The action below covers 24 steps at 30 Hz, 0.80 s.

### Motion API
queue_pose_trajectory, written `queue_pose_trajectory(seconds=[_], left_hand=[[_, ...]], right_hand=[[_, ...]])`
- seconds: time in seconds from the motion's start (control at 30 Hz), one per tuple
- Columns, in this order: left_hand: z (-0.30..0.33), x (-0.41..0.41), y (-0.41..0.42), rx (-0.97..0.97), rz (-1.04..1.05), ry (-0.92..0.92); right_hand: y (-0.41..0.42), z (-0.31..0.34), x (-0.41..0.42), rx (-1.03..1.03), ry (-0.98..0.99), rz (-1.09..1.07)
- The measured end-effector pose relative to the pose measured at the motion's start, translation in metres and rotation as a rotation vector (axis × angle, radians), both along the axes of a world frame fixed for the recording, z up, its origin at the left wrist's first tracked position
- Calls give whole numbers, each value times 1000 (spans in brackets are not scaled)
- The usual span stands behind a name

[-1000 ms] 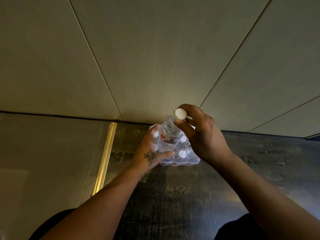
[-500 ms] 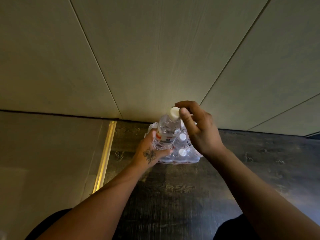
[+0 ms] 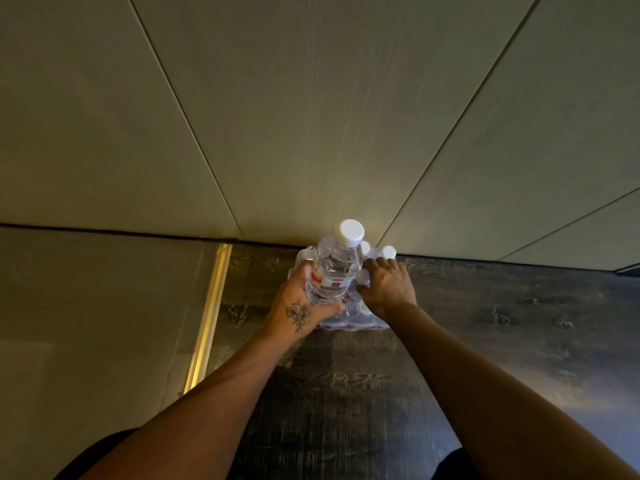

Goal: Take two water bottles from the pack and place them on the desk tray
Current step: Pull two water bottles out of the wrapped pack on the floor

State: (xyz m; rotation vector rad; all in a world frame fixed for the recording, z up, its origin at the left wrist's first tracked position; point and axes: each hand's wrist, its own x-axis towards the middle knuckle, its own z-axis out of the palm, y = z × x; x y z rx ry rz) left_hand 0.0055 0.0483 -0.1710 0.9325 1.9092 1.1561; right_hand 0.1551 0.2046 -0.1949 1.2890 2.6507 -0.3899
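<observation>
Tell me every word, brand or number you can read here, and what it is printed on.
None can be read.
Label on the water bottle held in the left hand: a red patch and dark print show, but too blurred to read.
Wrap of the pack under the right hand: reddish marks at its lower edge, too small to read.
White cap: no print visible.

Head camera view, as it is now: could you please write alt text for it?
A left hand grips a clear water bottle lifted above a shrink-wrapped pack on dark flooring, while the right hand reaches into the pack.
</observation>
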Motion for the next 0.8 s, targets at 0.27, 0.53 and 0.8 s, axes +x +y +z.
queue_pose_trajectory(seconds=[0.27,0.53,0.8], left_hand=[[1,-2,0,7,39,-77],[-5,-9,4,6,48,-166],[-9,-8,9,1,51,-164]], right_hand=[[5,0,1,23,-41,60],[21,75,5,-92,248,-119],[32,166,9,10,483,-142]])
